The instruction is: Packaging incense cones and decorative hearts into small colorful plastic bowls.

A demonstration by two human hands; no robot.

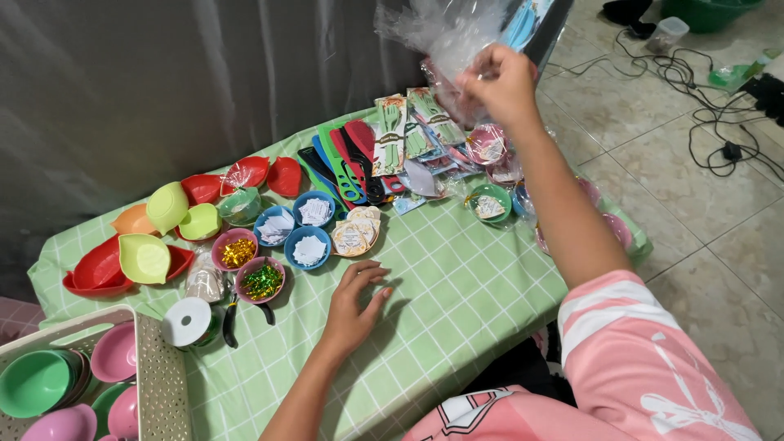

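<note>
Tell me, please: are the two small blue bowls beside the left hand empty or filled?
Filled. Both blue bowls hold small white paper pieces, heaped to the rim. The left hand rests flat on the tablecloth near them, touching neither.

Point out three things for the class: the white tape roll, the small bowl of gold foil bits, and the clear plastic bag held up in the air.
White tape roll [187, 321], head view, on its flat white face.
Bowl of gold foil bits [237, 251], head view, on the foil inside.
Clear plastic bag [445, 28], head view, on its crinkled upper part.

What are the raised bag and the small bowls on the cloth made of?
Bag in the right hand: thin clear plastic film, crinkled and glossy. Small bowls: apparently moulded plastic, solid colours with a smooth sheen. Left hand rests flat on the checked cloth.
</note>
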